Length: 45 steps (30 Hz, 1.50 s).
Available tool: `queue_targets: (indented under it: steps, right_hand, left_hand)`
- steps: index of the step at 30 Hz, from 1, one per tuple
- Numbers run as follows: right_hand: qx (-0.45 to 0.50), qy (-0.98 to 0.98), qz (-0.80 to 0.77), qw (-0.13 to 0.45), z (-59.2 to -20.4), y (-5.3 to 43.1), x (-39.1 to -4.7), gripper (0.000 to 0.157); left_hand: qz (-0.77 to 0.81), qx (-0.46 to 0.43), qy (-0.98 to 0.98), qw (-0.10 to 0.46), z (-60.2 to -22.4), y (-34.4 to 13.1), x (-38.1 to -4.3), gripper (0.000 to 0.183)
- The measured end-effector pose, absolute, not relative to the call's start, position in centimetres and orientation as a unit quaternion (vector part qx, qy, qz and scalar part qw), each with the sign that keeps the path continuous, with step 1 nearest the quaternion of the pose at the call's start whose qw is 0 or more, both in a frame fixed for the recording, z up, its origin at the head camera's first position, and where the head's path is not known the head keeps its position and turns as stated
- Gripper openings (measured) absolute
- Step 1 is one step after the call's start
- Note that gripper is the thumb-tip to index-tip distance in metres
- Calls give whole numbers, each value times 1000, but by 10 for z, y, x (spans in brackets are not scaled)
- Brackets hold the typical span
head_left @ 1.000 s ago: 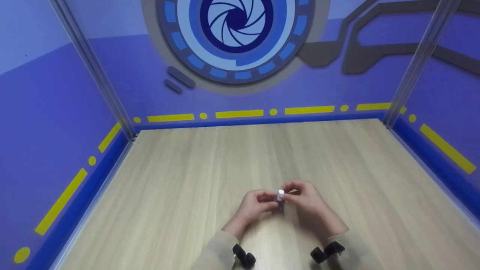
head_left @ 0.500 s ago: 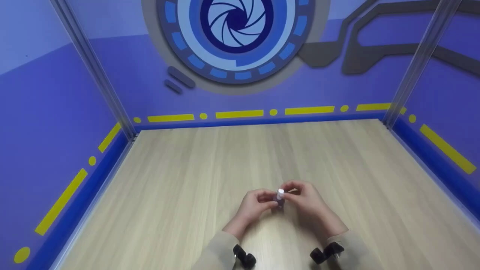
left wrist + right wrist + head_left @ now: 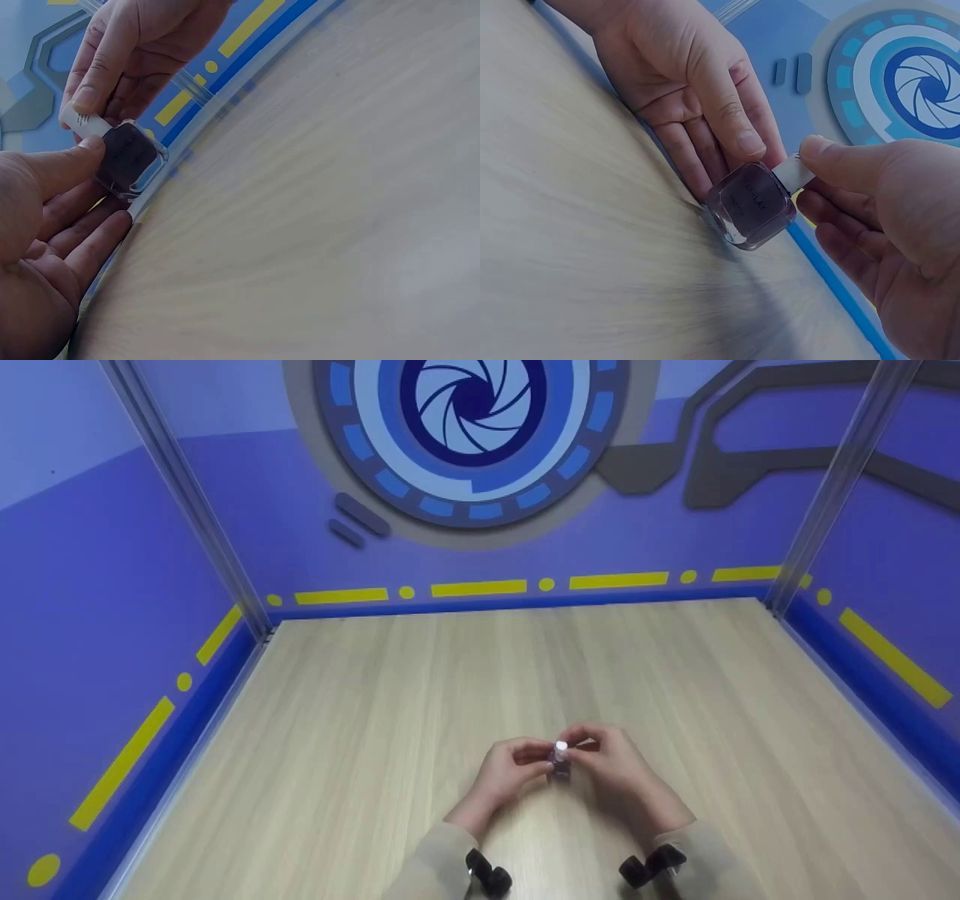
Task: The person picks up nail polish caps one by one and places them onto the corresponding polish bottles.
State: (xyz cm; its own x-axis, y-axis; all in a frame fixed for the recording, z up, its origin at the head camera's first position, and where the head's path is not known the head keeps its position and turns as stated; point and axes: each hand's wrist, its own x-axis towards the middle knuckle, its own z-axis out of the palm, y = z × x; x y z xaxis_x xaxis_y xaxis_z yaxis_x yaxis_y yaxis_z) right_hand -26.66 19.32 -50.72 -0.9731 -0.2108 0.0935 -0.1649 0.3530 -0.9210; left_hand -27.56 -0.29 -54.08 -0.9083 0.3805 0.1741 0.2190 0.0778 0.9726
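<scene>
A small nail polish bottle (image 3: 754,206) of clear glass with dark purple polish is between my two hands, low on the front half of the table. Its white cap (image 3: 561,747) is on the bottle's neck. My left hand (image 3: 506,771) pinches the glass body between thumb and fingers, with the other fingers spread beneath it in the left wrist view. At the other end, my right hand (image 3: 613,756) holds the cap between thumb and forefinger. Faint lettering marks both the glass and the cap (image 3: 86,124). Whether the bottle touches the table I cannot tell.
A wood-grain table (image 3: 375,697) spreads around the hands. Blue panels with yellow dashes close it in at the back (image 3: 487,566), left (image 3: 97,660) and right. Metal posts (image 3: 187,502) stand at the back corners. Each wrist bears a black camera mount (image 3: 489,872).
Both hands stay nearly where they were. Slightly more of the bottle's dark body shows below the cap, and the cap has shifted a little between the right fingers.
</scene>
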Motion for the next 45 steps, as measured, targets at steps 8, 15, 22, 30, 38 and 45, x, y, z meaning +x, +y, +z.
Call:
queue_targets:
  steps: [8,15,22,30,38,45]
  right_hand:
    - [-136,827,-545,10,-487,187,-253,13]
    - [-127,828,-546,24,-502,191,-262,12]
    - [-127,832,-539,28,-498,190,-260,13]
    - [-137,833,-535,42,-478,186,-249,16]
    - [-124,828,-544,48,-499,191,-261,18]
    - [-128,825,-548,43,-514,195,-270,24]
  left_hand:
    - [636,198,744,58,-541,-4,-276,24]
    - [597,199,776,48,-540,-5,-276,21]
    - [587,198,784,49,-540,-6,-276,22]
    - [594,199,778,45,-540,-7,-275,22]
    - [593,199,779,47,-541,-8,-275,24]
    - [604,207,768,43,-541,-7,-275,24]
